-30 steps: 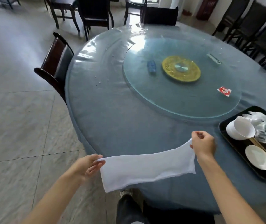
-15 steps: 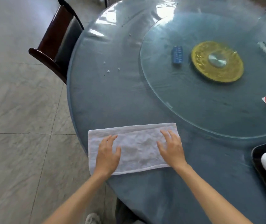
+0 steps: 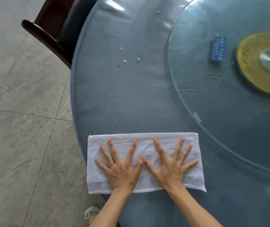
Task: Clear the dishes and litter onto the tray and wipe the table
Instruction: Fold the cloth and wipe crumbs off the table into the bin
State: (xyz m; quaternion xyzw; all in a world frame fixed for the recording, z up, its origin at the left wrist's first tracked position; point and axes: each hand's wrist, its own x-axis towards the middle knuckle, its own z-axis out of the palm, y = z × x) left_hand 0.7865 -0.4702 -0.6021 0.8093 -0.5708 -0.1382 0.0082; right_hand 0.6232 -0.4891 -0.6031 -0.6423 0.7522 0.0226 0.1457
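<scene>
Both hands flat on the white cloth [image 3: 145, 161], side by side, thumbs almost touching in the middle. Left hand [image 3: 120, 169] spread wide, fingers straight, pressing down, not grabbing anything. Right hand [image 3: 172, 168] just the same (fingers fanned out like a star). Cloth lying smooth and folded long at the near edge of the round blue table [image 3: 122, 99], just short of the glass turning plate [image 3: 213, 112]. Little white crumbs [image 3: 124, 61] farther up the table, well apart from the cloth. Small blue pack [image 3: 218, 47] on the glass beside the yellow middle disc [image 3: 254, 68]. Dark chair [image 3: 52, 30] at the table's left side.
</scene>
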